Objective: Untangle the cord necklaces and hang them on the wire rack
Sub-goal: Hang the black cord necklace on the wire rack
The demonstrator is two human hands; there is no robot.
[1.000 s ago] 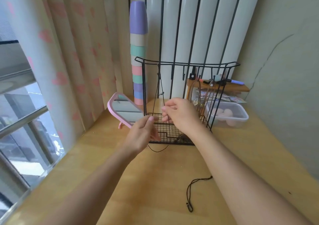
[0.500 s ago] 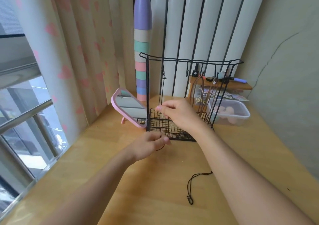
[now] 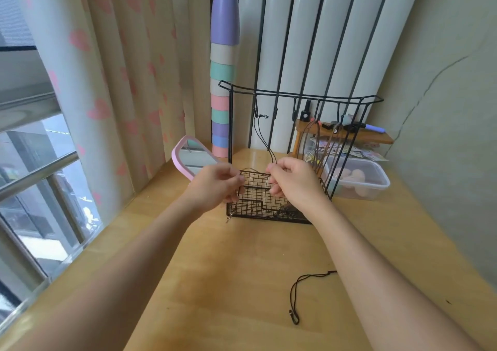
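A black wire rack (image 3: 301, 95) with a mesh base stands at the back of the wooden desk. A dark cord necklace (image 3: 261, 135) hangs from a hook on its left side and runs down into my right hand (image 3: 294, 182), which pinches it. My left hand (image 3: 216, 185) pinches a thin brown cord (image 3: 251, 169) stretched toward the right hand; its metal clasp (image 3: 229, 217) dangles below. Brown cords (image 3: 309, 140) hang on the rack's right side. Another black cord necklace (image 3: 301, 294) lies loose on the desk near my right forearm.
A pink-framed mirror (image 3: 188, 158) leans left of the rack. A tall stack of pastel cups (image 3: 224, 76) stands behind it. A clear plastic box (image 3: 360, 181) and a small wooden shelf (image 3: 360, 135) sit at the right. Curtain and window are at the left.
My left hand rose from the desk edge to the rack's base, level with the right hand, drawing a brown cord taut between them. The right hand stayed at the hanging dark cord.
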